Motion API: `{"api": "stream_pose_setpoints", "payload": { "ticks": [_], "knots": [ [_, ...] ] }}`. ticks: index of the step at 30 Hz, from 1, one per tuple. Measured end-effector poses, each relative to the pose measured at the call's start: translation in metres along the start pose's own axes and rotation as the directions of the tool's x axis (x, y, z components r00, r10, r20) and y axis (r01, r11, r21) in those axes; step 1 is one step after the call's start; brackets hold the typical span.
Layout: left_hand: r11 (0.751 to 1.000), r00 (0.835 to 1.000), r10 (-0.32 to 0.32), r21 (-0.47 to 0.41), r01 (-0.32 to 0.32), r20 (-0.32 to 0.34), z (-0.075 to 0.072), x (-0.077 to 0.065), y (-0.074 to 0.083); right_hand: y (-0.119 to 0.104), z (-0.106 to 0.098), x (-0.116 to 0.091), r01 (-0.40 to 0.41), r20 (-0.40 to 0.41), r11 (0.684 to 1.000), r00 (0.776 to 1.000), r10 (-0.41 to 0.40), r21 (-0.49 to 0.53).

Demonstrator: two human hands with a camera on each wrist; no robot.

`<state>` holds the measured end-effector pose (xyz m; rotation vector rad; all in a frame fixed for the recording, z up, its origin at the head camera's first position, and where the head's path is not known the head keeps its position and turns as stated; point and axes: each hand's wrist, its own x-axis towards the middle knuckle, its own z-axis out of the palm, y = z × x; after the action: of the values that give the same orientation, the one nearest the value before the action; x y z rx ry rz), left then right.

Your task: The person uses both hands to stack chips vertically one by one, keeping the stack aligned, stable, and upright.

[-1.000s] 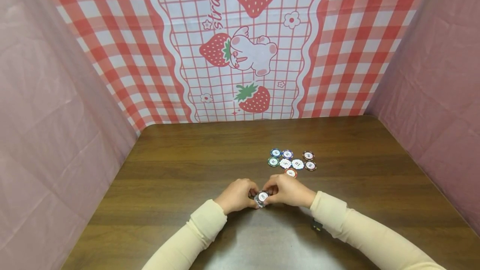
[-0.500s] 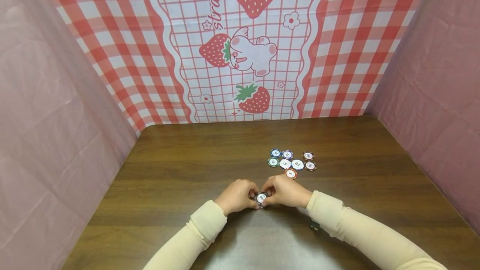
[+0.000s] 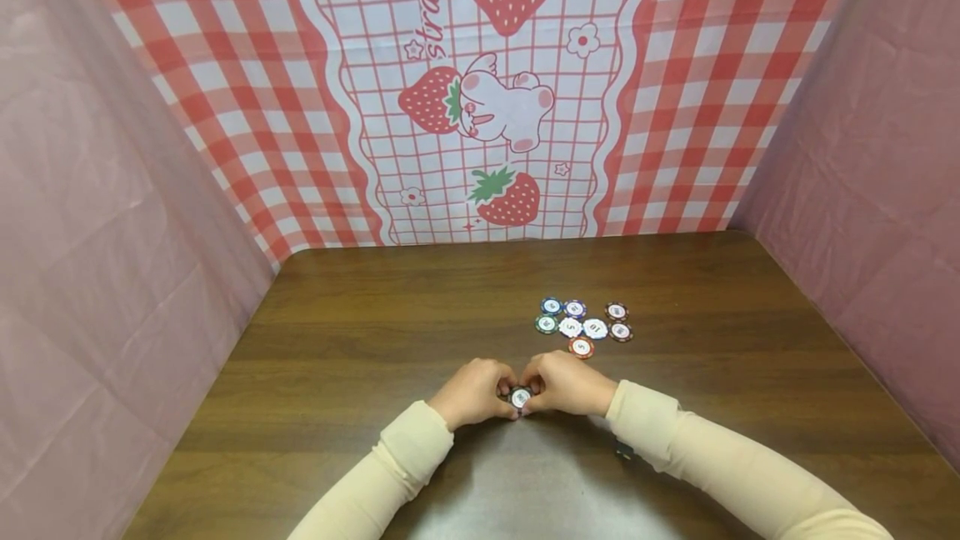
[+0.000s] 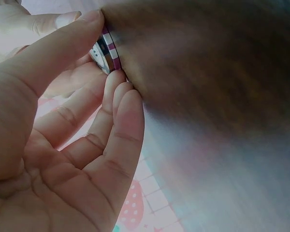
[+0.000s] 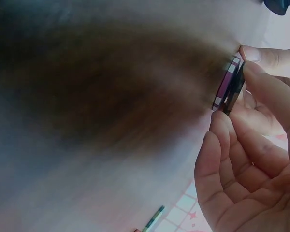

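In the head view, both hands meet over the table around a small stack of poker chips. A dark poker chip (image 3: 520, 397) with a white numbered centre is on top. Beneath it lies a purple-and-white-edged poker chip (image 5: 224, 87), flat on the table. My left hand (image 3: 472, 392) holds the purple chip's rim between thumb and fingers. With thumb and fingertips, my right hand (image 3: 573, 383) pinches the dark chip; in the right wrist view it sits slightly tilted over the purple one, a thin gap showing on one side. Fingers partly cover both rims.
Beyond the right hand several loose poker chips lie flat: a red chip (image 3: 581, 347) closest, white chips (image 3: 595, 328), a green chip (image 3: 547, 324), blue ones (image 3: 552, 306) and dark ones (image 3: 619, 331). A checked strawberry cloth (image 3: 510, 107) hangs behind the wooden table (image 3: 360, 298).
My right hand has shifted slightly left, bringing the dark chip over the purple-edged one, now largely covered. The red chip shows more fully. My left hand has stayed in place.
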<state>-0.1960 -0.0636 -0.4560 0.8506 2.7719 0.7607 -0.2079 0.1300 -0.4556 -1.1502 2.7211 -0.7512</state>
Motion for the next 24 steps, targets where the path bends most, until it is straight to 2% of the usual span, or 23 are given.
{"api": "stream_pose_setpoints", "payload": {
  "ticks": [6,17,20,24],
  "knots": [
    [1.0,1.0,0.006,0.004,-0.006,-0.011,0.001,0.0,0.0,-0.003,0.001,0.003,-0.032,0.025,0.999,0.999,0.031,0.027],
    [1.0,1.0,-0.004,0.008,0.004,-0.011,0.001,0.0,0.0,0.0,0.001,0.002,-0.044,0.023,0.998,0.999,0.043,0.049],
    [1.0,1.0,-0.012,0.003,0.012,-0.008,0.0,0.001,0.0,0.002,-0.002,0.0,-0.044,0.002,0.996,0.999,0.044,0.081],
    [1.0,1.0,-0.022,-0.009,0.022,-0.001,0.0,0.001,0.0,0.008,-0.009,-0.004,-0.044,-0.069,0.989,0.996,0.054,0.139]
  ]
}}
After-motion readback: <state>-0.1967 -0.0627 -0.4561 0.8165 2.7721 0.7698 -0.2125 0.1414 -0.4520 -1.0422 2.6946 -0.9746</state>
